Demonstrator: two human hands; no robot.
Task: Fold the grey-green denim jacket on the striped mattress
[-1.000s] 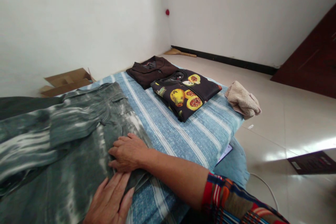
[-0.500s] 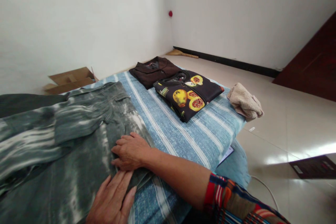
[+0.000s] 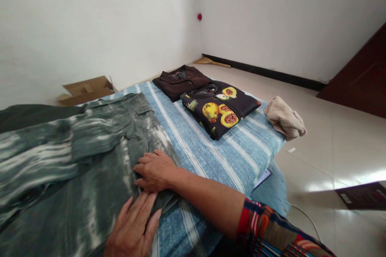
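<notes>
1. Right hand [image 3: 157, 171]: loosely spread, no visible grip; palm-down on broad grey-green mottled fabric garment [image 3: 101, 176], likely steadying it.
2. Left hand [image 3: 132, 225]: flat, extended, holding nothing; 7 o'clock.
3. Garment: 9 o'clock, spread over blue-white striped cloth bedcover [image 3: 190, 149], presumably for support.

Beneath the left grip [image 3: 132, 225] and right grip [image 3: 158, 172], a garment [image 3: 99, 176] is spread on the bed [image 3: 183, 140]; ahead-right of both, a zip top [image 3: 220, 108] is laid, a jacket [image 3: 181, 82] set behind it; farther right, a cloth [image 3: 285, 118] is placed at the bed's edge; ahead-left, a box [image 3: 87, 91] is set beyond the garment.
</notes>
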